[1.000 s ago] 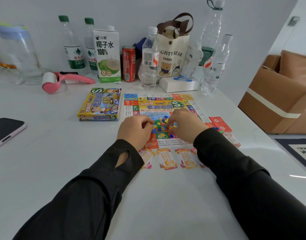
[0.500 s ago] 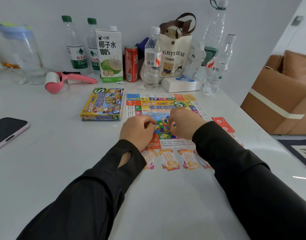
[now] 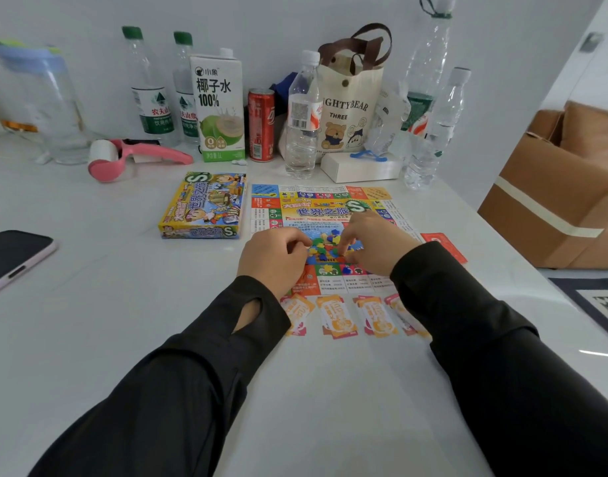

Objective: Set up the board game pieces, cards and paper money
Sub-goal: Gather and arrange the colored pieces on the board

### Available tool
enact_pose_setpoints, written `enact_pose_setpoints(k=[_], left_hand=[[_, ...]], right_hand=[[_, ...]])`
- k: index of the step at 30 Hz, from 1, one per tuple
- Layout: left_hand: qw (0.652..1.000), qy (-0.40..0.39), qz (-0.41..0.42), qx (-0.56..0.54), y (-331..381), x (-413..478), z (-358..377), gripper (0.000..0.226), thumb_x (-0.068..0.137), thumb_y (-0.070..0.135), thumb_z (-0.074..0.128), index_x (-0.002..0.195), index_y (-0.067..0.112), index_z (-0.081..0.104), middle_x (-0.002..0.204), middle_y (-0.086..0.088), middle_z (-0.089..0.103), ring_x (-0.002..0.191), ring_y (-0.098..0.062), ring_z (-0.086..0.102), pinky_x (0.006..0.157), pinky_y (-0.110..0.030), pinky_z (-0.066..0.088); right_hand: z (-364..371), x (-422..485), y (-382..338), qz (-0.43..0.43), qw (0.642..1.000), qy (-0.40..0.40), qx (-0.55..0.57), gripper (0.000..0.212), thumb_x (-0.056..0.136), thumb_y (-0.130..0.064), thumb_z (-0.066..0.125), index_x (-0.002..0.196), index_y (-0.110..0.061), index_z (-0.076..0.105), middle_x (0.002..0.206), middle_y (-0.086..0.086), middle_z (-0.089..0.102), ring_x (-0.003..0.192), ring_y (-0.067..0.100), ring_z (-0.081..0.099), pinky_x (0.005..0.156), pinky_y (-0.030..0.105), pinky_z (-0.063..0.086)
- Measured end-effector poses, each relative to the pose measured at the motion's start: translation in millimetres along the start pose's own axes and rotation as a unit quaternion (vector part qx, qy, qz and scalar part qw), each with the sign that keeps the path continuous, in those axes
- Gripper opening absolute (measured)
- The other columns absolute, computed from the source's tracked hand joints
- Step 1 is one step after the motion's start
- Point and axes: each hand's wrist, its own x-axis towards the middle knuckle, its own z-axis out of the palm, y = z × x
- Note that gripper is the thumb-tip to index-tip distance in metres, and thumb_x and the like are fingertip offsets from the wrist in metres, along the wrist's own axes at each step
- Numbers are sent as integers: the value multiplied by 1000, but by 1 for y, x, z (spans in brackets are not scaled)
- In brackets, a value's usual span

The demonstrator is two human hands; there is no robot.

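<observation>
The heap of small coloured game pieces (image 3: 325,244) lies on the middle of the board (image 3: 330,201), directly between the left hand (image 3: 275,259) and the right hand (image 3: 374,242), touching both. The left hand's fingers are curled in at the heap's left edge, and the right hand's fingertips (image 3: 342,243) are bent down onto the heap; I cannot tell whether either hand has a piece. A row of orange cards (image 3: 337,316) lies just behind the wrists, off the board's near edge, and the game box (image 3: 204,204) sits well outside the left hand.
</observation>
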Motion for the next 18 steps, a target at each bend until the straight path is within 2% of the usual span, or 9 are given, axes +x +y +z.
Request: enact_pose_setpoints(k=[5, 13, 18], left_hand=[[1000, 2, -4, 0, 1, 0, 0, 22, 94, 19, 47, 100, 17, 68, 100, -1, 69, 93, -16, 62, 85, -37, 52], [1000, -2, -1, 7, 2, 0, 0, 22, 93, 17, 47, 99, 17, 68, 99, -1, 69, 93, -16, 62, 85, -38, 51], [1000, -2, -2, 7, 1, 0, 0, 22, 93, 18, 47, 101, 18, 67, 100, -1, 69, 94, -16, 62, 86, -38, 51]], right_hand=[[-1, 0, -4, 8, 1000, 1, 11, 13, 84, -27, 66, 96, -22, 69, 99, -6, 46, 106, 15, 42, 87, 30, 36], [2, 4, -8, 15, 1000, -16, 21, 2, 85, -19, 64, 86, -19, 65, 111, 0, 48, 114, 20, 41, 96, 34, 37], [1, 4, -7, 28, 999, 5, -16, 16, 82, -32, 67, 96, -24, 67, 113, 0, 49, 113, 20, 38, 96, 37, 37]])
